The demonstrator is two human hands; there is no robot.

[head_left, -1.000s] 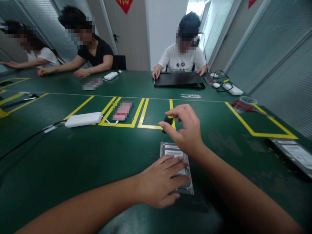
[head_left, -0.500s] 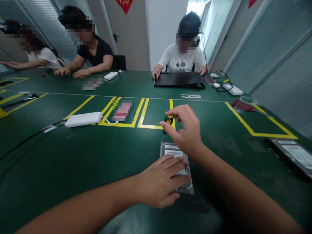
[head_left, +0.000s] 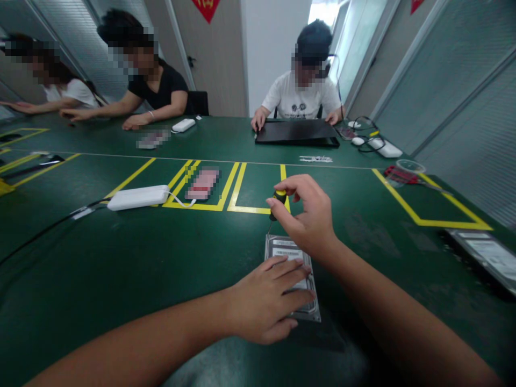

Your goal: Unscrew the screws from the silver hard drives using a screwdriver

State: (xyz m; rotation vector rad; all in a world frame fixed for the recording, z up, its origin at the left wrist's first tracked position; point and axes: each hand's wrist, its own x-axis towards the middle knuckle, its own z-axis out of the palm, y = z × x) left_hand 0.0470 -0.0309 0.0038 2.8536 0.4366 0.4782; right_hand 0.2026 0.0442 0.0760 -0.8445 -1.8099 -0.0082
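Observation:
A silver hard drive lies flat on the green table in front of me. My left hand rests on its near half, fingers spread flat, pressing it down. My right hand hovers over the drive's far edge, fingers pinched round the black-and-yellow handle of a small screwdriver. The screwdriver stands nearly upright, its thin shaft pointing down at the drive's far left corner.
A white power bank with a cable and a pink phone lie left, among yellow tape lines. Another hard drive sits at the right edge. Three people sit across the table; one rests hands on a black laptop.
My right hand has shifted very slightly on the screwdriver handle. The person in black at the far left has moved an arm along the table.

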